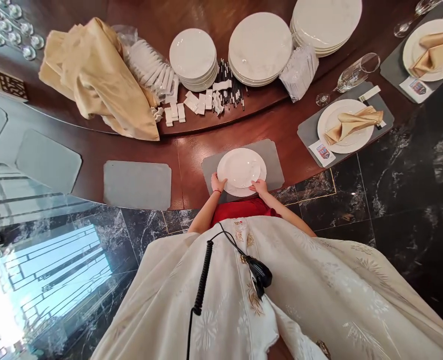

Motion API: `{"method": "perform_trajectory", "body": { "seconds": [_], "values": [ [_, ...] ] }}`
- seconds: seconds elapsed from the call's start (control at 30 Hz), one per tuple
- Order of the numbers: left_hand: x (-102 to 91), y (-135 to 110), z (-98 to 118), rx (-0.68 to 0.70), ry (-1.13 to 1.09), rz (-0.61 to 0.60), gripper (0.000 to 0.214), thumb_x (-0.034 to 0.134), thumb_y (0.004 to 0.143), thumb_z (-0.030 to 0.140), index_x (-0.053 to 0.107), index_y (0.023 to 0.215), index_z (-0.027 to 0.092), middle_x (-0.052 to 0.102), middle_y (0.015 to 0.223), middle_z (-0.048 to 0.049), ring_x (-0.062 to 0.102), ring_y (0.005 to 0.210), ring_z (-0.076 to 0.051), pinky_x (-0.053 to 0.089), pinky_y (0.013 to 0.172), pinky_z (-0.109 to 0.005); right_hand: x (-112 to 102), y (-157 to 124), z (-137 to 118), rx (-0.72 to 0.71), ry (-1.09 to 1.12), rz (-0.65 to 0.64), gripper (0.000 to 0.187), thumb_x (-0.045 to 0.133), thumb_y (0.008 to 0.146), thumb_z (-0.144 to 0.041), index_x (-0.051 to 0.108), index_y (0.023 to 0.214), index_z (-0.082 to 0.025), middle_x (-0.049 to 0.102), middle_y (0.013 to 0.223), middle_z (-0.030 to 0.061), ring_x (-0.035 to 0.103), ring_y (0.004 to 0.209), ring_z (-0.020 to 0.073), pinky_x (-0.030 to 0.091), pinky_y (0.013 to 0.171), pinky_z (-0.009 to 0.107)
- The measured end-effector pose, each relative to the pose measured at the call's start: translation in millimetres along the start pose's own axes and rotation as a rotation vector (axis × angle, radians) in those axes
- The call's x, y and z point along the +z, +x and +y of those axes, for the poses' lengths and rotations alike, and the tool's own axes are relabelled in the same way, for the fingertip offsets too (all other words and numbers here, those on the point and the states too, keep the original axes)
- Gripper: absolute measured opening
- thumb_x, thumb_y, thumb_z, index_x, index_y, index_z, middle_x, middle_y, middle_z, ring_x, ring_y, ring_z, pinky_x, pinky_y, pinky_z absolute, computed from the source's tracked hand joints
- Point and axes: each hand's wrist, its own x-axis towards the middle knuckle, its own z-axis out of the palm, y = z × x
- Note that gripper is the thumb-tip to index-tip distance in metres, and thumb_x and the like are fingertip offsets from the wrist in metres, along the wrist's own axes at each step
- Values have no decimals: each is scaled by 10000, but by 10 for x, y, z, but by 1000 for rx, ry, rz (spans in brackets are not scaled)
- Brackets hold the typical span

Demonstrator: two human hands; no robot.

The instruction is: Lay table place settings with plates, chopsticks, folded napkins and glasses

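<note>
Two white plates lie on a grey placemat [272, 162] at the near edge of the round wooden table. The smaller plate [239, 167] sits on a larger one [262, 174], shifted a little to the left. My left hand [218, 183] grips the left near rim of the small plate, fingers curled over it. My right hand [259, 186] holds the near right rim of the plates.
Bare grey placemats [137, 184] lie to the left. To the right are set places with a plate, folded gold napkin [352, 124] and glass [351, 77]. The raised centre holds plate stacks [261, 47], chopsticks [231, 87], white rests and a heap of gold cloth [93, 75].
</note>
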Motion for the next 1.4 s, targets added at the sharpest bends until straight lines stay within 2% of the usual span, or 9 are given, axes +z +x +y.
{"method": "perform_trajectory", "body": {
  "seconds": [0.1,0.27,0.4,0.5,0.63,0.8,1.0,1.23,1.4],
  "values": [
    [-30,14,10,-11,14,-19,631,861,703,173,536,1244,193,645,1344,-137,641,1196,-252,505,1028,-375,-49,-13,-37,105,-92,26,331,851,769,-294,525,812,-252,662,615,21,755,696,259,688,749,447],
    [-34,16,15,-34,11,-20,676,890,675,158,523,1241,191,674,1294,-130,669,1153,-251,517,994,-360,-387,68,-184,67,-426,-30,265,831,779,-351,597,742,-232,652,607,43,739,713,277,638,759,427],
    [-7,3,15,-89,4,-30,691,880,709,169,503,1287,206,710,1200,-101,700,1083,-252,535,952,-360,-618,275,-396,-179,-664,255,213,736,861,-385,593,825,-231,732,859,107,732,992,307,576,891,395],
    [13,19,16,-119,5,-37,699,876,714,173,496,1299,207,721,1143,-90,711,1052,-259,540,932,-364,-649,455,-531,-280,-656,314,199,731,844,-356,579,886,-234,737,990,118,696,1081,297,542,952,378],
    [32,57,4,-123,-19,-29,699,864,688,140,502,1282,212,720,1092,-73,708,1048,-265,540,938,-379,-614,647,-594,-189,-607,218,241,756,790,-323,534,749,-236,712,849,77,698,961,273,547,915,359],
    [29,56,-22,-102,-34,-22,666,837,694,148,508,1271,208,717,1051,-58,705,1047,-264,537,936,-373,-613,769,-541,-209,-502,188,250,785,728,-301,546,752,-231,709,836,62,683,911,251,565,860,351],
    [17,35,-54,-104,-22,-23,650,824,709,165,503,1273,205,717,1089,-77,699,1033,-255,539,918,-364,-618,816,-522,-189,-472,154,223,756,710,-272,549,778,-222,682,823,29,665,844,207,568,855,330],
    [22,28,-58,-86,-19,-7,618,816,723,136,506,1255,199,701,1050,-55,688,996,-229,540,881,-326,-666,773,-541,-204,-486,133,297,817,703,-310,550,799,-223,694,859,52,674,907,240,573,862,354],
    [30,8,-56,-78,-8,-15,606,811,731,141,500,1249,193,702,1035,-50,693,979,-234,535,889,-331,-714,787,-541,-218,-459,103,290,824,699,-267,563,813,-220,690,868,36,671,860,210,572,862,347]
  ]
}}
